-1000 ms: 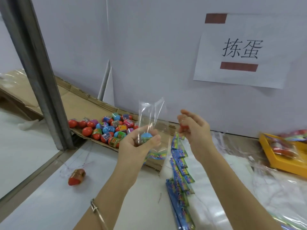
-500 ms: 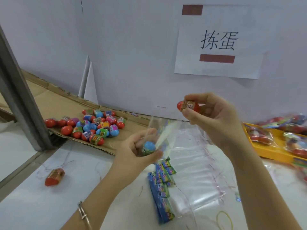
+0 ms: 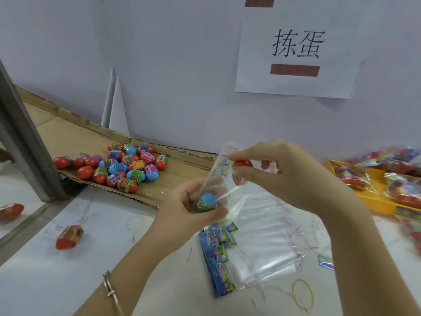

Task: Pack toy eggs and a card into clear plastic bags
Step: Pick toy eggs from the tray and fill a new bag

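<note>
**Red egg (image 3: pixel 242 164) at the bag (image 3: pixel 222 176)**

My left hand (image 3: pixel 191 208) curls round the clear bag, which holds a blue egg (image 3: pixel 206 201) and a card (image 3: pixel 224 168). My right hand (image 3: pixel 289 176) pinches the red egg against the bag's upper edge. Below lie cards (image 3: pixel 219 254) and empty bags (image 3: pixel 264 242). Loose eggs (image 3: pixel 127 165) sit on cardboard (image 3: pixel 68 137) at left, and a yellow tray (image 3: pixel 369 199) at right holds filled bags.

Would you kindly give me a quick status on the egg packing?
Left grip holds clear bag, blue egg and card inside. Right grip pinches red egg at bag mouth. Nothing blocking.
</note>
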Action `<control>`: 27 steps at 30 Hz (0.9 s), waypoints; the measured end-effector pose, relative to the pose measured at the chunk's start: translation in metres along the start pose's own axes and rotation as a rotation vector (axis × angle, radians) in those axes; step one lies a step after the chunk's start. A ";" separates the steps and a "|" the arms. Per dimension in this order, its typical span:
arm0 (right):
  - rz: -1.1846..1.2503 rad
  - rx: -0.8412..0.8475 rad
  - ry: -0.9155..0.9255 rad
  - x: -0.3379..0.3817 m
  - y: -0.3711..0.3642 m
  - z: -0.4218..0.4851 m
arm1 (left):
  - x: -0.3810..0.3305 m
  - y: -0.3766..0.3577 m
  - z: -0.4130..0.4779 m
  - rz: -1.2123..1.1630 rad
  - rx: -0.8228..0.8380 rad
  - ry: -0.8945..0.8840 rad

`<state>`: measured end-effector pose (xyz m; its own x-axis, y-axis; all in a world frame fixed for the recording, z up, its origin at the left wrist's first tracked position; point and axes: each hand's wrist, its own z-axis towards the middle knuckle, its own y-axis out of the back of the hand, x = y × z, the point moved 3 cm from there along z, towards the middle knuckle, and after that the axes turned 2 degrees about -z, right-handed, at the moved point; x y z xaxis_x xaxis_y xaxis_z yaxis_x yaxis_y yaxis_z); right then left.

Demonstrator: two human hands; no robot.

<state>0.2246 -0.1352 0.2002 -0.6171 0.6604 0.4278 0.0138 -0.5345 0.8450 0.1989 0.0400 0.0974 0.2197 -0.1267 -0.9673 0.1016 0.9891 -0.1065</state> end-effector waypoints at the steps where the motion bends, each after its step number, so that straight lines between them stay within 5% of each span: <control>1: -0.017 0.011 0.007 0.000 -0.001 0.001 | 0.001 -0.002 0.000 -0.046 0.005 0.013; 6: 0.057 -0.060 0.056 0.000 -0.004 0.003 | -0.002 -0.002 0.002 -0.183 -0.001 0.051; 10: 0.358 -0.360 0.028 -0.004 -0.007 0.005 | -0.008 0.003 0.004 -0.138 -0.031 0.027; 16: 0.595 0.144 -0.314 -0.014 -0.046 0.012 | -0.012 0.008 0.004 -0.101 -0.086 0.020; 21: 0.900 0.011 -0.320 -0.006 -0.067 0.021 | -0.012 0.002 0.002 -0.103 -0.079 0.030; 27: 0.917 -0.208 -0.232 0.002 -0.059 0.020 | -0.012 0.002 0.003 -0.188 -0.114 0.035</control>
<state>0.2385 -0.0918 0.1576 -0.2650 0.0157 0.9641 0.2592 -0.9619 0.0869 0.1991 0.0437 0.1091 0.1733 -0.3090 -0.9351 0.0273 0.9506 -0.3091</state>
